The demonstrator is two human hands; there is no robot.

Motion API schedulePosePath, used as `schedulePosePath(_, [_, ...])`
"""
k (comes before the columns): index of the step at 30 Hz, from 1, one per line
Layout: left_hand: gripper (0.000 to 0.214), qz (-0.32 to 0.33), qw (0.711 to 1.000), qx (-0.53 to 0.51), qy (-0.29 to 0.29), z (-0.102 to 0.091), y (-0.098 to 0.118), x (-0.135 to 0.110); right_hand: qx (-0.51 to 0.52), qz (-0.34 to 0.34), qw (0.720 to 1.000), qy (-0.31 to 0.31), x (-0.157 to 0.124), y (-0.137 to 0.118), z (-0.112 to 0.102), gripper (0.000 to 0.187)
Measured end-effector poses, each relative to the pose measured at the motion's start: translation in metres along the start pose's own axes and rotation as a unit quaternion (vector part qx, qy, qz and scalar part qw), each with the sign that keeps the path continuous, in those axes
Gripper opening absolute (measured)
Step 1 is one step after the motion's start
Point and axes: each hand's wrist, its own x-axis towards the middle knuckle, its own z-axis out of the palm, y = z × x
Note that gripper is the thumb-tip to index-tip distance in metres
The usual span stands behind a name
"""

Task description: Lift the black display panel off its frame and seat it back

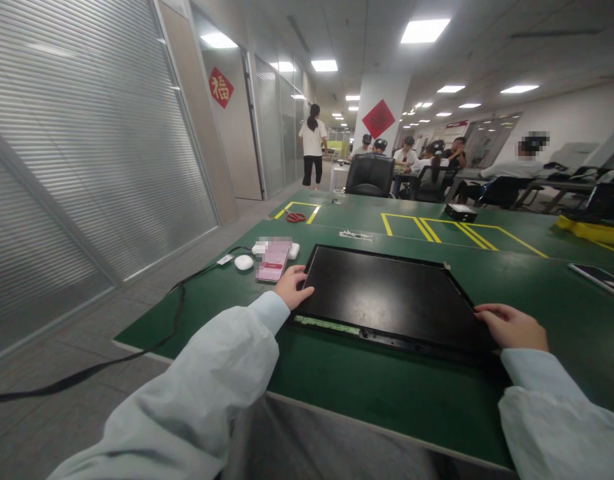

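Note:
A flat black display panel (387, 293) lies on the green table (357, 393), screen side up, in a thin dark frame. Along its near edge runs a light green strip (327, 325) that looks like a circuit board. My left hand (293, 288) grips the panel's left edge, thumb over the screen and fingers along the frame. At the opposite side, my right hand (515, 327) holds the right edge between thumb and fingers. The undersides of both grips are hidden. Just left of my left hand lies a pink-screened phone (273, 261).
Beside the phone is a white rounded case (243, 263); a black strap (179, 307) trails off the table's left edge. Farther back lie red-handled scissors (295, 217), yellow tape outlines (429, 230) and a small black box (460, 213). A tablet-like device (599, 279) rests at right. People sit beyond.

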Motion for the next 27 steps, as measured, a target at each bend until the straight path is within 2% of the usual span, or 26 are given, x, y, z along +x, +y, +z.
schedulePosePath(8, [0.027, 0.004, 1.0, 0.013, 0.004, 0.0, 0.001, -0.001, 0.013, -0.012, 1.0, 0.014, 0.003, 0.004, -0.001, 0.017])
schedulePosePath(14, [0.023, 0.013, 0.999, 0.033, 0.006, 0.002, 0.005, -0.002, 0.021, 0.002, 1.0, 0.015, -0.005, -0.005, -0.003, 0.016])
schedulePosePath(18, [0.021, 0.002, 0.999, 0.039, 0.0, 0.004, 0.009, -0.002, 0.009, -0.017, 1.0, 0.009, 0.001, -0.001, -0.004, 0.015])
schedulePosePath(21, [0.02, -0.011, 1.0, 0.016, 0.014, 0.004, 0.009, -0.002, 0.0, -0.021, 1.0, -0.012, 0.007, 0.005, -0.003, 0.016])
schedulePosePath(27, [0.022, -0.062, 0.996, -0.061, 0.021, 0.005, 0.003, 0.0, 0.002, -0.033, 0.999, 0.009, 0.009, 0.013, 0.004, 0.014])
